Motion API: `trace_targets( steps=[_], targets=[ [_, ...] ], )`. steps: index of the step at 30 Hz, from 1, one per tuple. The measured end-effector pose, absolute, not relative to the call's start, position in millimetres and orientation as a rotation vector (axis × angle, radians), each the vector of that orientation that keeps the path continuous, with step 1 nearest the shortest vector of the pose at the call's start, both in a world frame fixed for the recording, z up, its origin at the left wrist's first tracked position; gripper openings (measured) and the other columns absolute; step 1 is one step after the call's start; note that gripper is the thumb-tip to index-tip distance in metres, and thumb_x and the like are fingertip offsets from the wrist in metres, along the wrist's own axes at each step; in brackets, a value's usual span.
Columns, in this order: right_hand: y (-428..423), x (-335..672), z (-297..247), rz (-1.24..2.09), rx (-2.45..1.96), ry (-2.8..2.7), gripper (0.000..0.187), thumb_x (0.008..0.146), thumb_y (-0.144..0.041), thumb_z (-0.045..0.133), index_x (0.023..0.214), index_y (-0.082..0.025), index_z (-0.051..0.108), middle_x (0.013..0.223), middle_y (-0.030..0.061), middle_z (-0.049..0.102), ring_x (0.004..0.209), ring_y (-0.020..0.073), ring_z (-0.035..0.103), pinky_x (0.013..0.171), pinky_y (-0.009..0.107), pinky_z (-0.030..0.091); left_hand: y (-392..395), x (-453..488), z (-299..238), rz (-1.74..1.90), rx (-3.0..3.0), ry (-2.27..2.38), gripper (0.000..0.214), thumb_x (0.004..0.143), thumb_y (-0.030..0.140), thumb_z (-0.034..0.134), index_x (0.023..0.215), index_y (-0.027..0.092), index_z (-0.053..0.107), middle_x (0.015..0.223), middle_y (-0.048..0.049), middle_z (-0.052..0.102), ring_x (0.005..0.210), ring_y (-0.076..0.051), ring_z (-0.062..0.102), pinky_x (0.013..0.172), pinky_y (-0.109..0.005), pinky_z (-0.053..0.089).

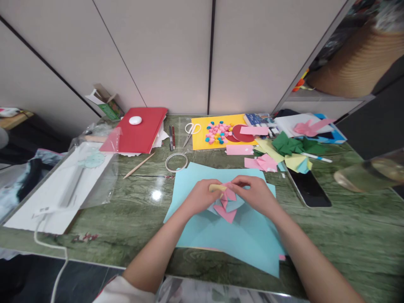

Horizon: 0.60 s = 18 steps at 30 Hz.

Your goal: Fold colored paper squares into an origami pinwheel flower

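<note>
Both my hands meet over a light blue paper sheet [240, 240] lying on the green marble table [132, 219]. My left hand [198, 195] is closed, pinching a small pale yellow piece [217, 188] against a folded pink paper shape [227, 206]. My right hand [255, 193] is closed too, its fingertips gripping the top of the same pink shape. A smaller blue folded piece lies under the pink one.
A phone [309, 189] lies right of the blue sheet. Behind it are pink, green and yellow paper scraps [284, 151], a yellow sheet with pink beads [217, 132], scissors [191, 131], pens [171, 138], a tape ring [176, 162], a wooden stick [139, 166], a red folder [139, 130] and a plastic-wrapped white sheet [63, 185].
</note>
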State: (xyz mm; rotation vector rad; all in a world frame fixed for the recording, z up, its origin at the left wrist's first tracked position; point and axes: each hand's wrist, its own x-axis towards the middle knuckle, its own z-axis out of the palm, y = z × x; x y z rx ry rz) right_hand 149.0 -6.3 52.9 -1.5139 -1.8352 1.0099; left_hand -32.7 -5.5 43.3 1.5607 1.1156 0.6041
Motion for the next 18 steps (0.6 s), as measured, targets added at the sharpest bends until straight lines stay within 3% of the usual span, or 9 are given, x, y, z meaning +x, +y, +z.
trace_targets(
  steps=[6,9,13,16,18],
  targets=[
    [-11.4,149.8,50.0,0.667,-1.629,-1.692,0.022,0.078,-0.032,0.054,0.061,-0.019,0.061,0.063,-0.0005,0.064,0.061,0.015,0.059,0.061,0.026,0.043,-1.3,-32.0,44.3,0.749,1.158,1.076,0.04,0.074,0.027,0.057,0.113,0.019,0.054,0.107,-0.0078,0.065,0.09,-0.018,0.061,0.068,-0.025,0.045],
    [-14.1,147.5,52.0,0.504,-1.62,-1.662,0.02,0.079,-0.03,0.054,0.064,-0.019,0.061,0.064,-0.0007,0.063,0.06,0.0138,0.058,0.061,0.025,0.042,-2.4,-29.0,42.3,0.778,1.097,1.062,0.036,0.075,0.028,0.057,0.109,0.018,0.055,0.113,-0.0089,0.063,0.094,-0.019,0.06,0.068,-0.025,0.046],
    [-0.6,142.1,59.7,0.473,-1.568,-1.71,0.018,0.08,-0.028,0.054,0.066,-0.02,0.06,0.065,-0.001,0.063,0.061,0.0133,0.059,0.062,0.025,0.044,-2.7,-23.6,37.0,0.972,1.258,1.12,0.025,0.072,0.017,0.056,0.097,0.014,0.06,0.103,-0.0077,0.066,0.097,-0.018,0.06,0.086,-0.029,0.045],
    [-17.9,150.7,44.2,0.489,-1.566,-1.767,0.011,0.08,-0.03,0.055,0.079,-0.022,0.062,0.074,0.0001,0.067,0.064,0.0143,0.062,0.063,0.027,0.046,0.0,-23.5,34.1,0.989,1.388,1.231,0.022,0.074,0.014,0.051,0.093,0.014,0.062,0.098,-0.006,0.068,0.095,-0.018,0.061,0.087,-0.03,0.045],
    [-72.9,165.9,10.4,0.386,-1.501,-1.772,0.018,0.077,-0.032,0.058,0.093,-0.024,0.062,0.088,0.0038,0.067,0.073,0.0178,0.064,0.069,0.032,0.048,1.1,-24.2,32.2,0.944,1.452,1.264,0.022,0.074,0.013,0.05,0.091,0.015,0.064,0.098,-0.0052,0.069,0.095,-0.018,0.061,0.089,-0.031,0.044]
  ],
)
